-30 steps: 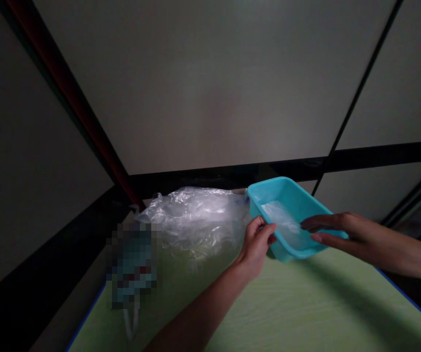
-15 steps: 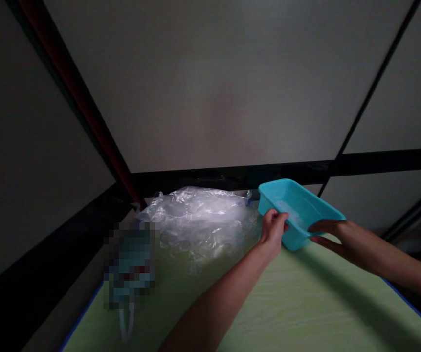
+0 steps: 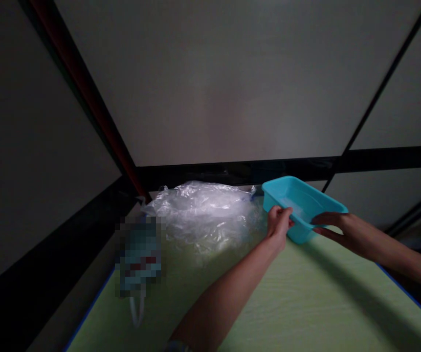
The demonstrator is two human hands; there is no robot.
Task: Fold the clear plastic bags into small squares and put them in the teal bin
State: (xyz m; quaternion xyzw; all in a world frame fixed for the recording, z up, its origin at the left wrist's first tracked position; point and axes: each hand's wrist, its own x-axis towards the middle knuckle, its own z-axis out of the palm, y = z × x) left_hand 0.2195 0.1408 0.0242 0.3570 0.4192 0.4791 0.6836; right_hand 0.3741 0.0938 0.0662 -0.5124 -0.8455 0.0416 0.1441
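A turquoise plastic basin (image 3: 298, 198), rectangular with a rounded rim, is tilted slightly toward me at the back right of the table. My left hand (image 3: 279, 222) pinches its near rim, thumb on top and fingers curled beneath. At the near right corner, my right hand (image 3: 337, 224) grips the rim with fingers inside and the thumb outside. Something whitish and translucent lies on the basin's floor; what it is I cannot make out. Whether the basin's underside touches the table is unclear.
Crumpled clear plastic sheeting (image 3: 206, 212) lies at the back of the green table (image 3: 291, 303), left of the basin. A blurred-out bag-like item with a white loop (image 3: 136, 310) is at the left. Pale panels (image 3: 232, 88) with black strips stand behind.
The whole view has shifted a little, so everything sits slightly higher and mostly farther right. Both hands keep their hold on the basin, with little change in its pose.
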